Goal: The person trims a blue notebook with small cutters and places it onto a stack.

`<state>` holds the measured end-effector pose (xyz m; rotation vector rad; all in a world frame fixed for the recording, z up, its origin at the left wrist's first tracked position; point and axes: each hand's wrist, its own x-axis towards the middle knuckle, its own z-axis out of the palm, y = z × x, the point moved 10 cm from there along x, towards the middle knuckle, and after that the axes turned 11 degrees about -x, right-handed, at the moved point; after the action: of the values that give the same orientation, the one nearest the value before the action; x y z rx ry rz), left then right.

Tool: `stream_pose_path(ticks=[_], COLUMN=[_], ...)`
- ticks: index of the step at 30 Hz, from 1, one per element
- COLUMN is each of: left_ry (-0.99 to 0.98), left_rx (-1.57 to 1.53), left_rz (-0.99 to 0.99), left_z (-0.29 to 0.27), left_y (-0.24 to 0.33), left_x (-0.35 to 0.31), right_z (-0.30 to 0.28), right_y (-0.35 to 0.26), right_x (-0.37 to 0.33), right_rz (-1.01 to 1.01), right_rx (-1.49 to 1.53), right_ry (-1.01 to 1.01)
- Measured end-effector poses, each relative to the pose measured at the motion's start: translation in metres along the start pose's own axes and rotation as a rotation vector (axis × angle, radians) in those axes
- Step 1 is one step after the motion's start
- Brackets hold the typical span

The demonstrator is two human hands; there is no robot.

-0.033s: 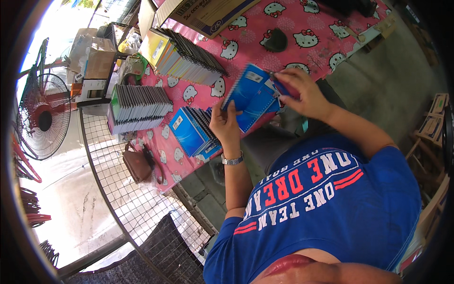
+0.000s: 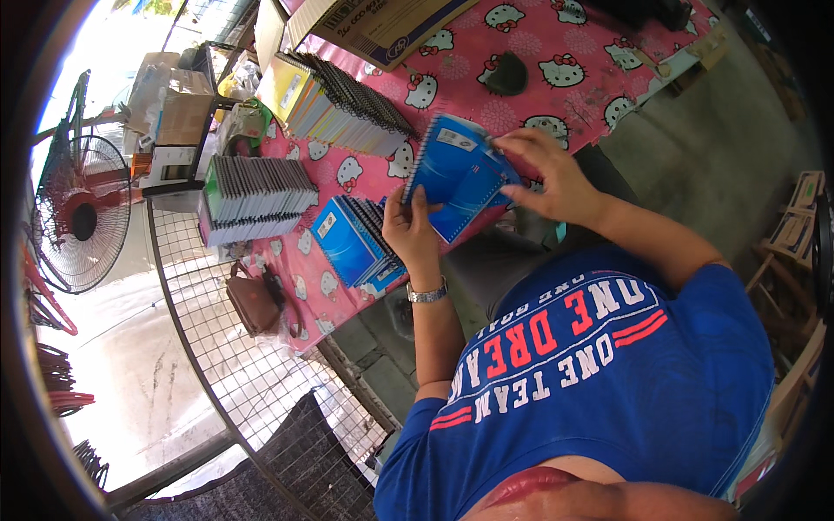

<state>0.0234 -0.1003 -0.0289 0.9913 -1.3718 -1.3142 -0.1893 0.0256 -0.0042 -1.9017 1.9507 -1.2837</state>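
Note:
A blue spiral notebook (image 2: 456, 161) is tilted over the table's near edge. My left hand (image 2: 411, 224) pinches its coil-side edge, thumb on top. Along the opposite edge is my right hand (image 2: 547, 174), thumb and fingers spread apart, fingertips close to the cover's corner; whether they touch is hard to tell. Another blue piece with a pale dotted edge (image 2: 480, 215) shows beside the cover. Just left of my left hand stands a row of blue spiral notebooks (image 2: 349, 241).
A pink patterned cloth (image 2: 460, 78) covers the table. On it are spiral notebook stacks (image 2: 261, 187) (image 2: 343, 104), a cardboard box (image 2: 382, 30), a dark green rounded object (image 2: 506, 75) and a brown bag (image 2: 252, 302). A fan (image 2: 82, 217) stands left, near a wire grid (image 2: 195, 286).
My right fingers have spread and no longer hold the dark, reddish bent piece at the notebook's edge. The blue cover now lies flatter and spreads wider; my left hand has barely moved.

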Motion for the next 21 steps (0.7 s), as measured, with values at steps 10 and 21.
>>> stream_pose_path(ticks=[10,21], left_ry=[0.097,0.145], left_rx=[0.268,0.698], left_rz=[0.263,0.639], left_z=[-0.007,0.013], left_y=[0.021,0.076], left_x=[-0.015,-0.035], right_z=[0.021,0.015], right_y=[-0.066,-0.082], right_x=[0.022,0.025], right_rz=[-0.213,-0.356], right_rx=[0.06,0.018], right_ry=[-0.092,-0.174])
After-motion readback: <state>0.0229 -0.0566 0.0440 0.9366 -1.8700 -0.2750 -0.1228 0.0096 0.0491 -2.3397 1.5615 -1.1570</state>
